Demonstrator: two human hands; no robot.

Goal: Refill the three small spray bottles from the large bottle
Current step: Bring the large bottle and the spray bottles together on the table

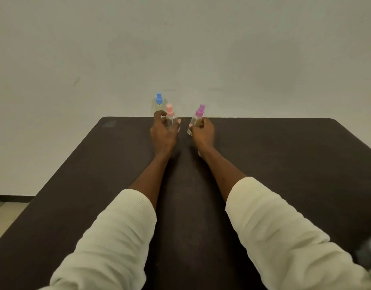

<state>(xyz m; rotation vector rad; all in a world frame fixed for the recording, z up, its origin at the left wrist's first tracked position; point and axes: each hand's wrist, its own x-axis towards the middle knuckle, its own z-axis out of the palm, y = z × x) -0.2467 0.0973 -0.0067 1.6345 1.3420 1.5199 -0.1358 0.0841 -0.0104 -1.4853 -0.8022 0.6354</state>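
Note:
Three small clear spray bottles stand near the far edge of the dark table [264, 164]. My left hand [162, 135] wraps its fingers around the pink-capped bottle [172, 119]. Just behind it and to the left stands the blue-capped bottle [158, 100], its lower part hidden by my fingers. My right hand [202, 132] grips the purple-capped bottle [198, 116], which leans slightly to the left. No large bottle is in view.
A pale wall rises right behind the table's far edge. A strip of floor shows at the lower left past the table's left edge. A blurred dark object [368, 254] sits at the right edge of the frame.

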